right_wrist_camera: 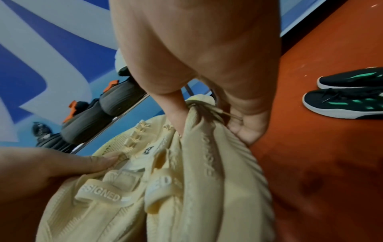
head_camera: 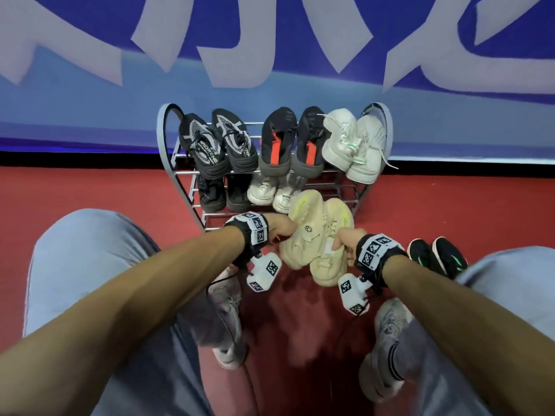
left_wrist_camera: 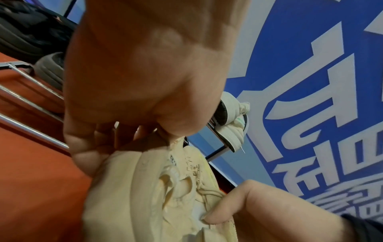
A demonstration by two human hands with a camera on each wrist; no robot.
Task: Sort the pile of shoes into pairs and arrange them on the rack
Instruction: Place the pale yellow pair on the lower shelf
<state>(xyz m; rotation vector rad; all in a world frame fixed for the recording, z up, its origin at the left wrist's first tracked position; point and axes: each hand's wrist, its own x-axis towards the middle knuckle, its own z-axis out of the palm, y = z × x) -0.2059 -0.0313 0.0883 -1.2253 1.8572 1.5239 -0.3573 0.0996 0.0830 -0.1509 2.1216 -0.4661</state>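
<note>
Two cream-yellow sneakers (head_camera: 312,235) are held side by side just in front of the grey metal rack (head_camera: 174,151), toes toward it. My left hand (head_camera: 280,228) grips the left sneaker (left_wrist_camera: 132,193) at its collar. My right hand (head_camera: 345,241) grips the right sneaker (right_wrist_camera: 217,172), thumb inside the opening and fingers round its outer side. The rack's top tier holds a black-and-grey pair (head_camera: 219,142), a black pair with red tabs (head_camera: 291,142) and a white pair (head_camera: 354,145). Lower down sit a black pair (head_camera: 223,193) and a white pair (head_camera: 273,190).
A black pair with green marks (head_camera: 435,256) stands on the red floor (head_camera: 90,187) to the right of my right wrist. My knees and own grey shoes (head_camera: 387,346) fill the near floor. A blue-and-white wall banner (head_camera: 270,85) rises behind the rack.
</note>
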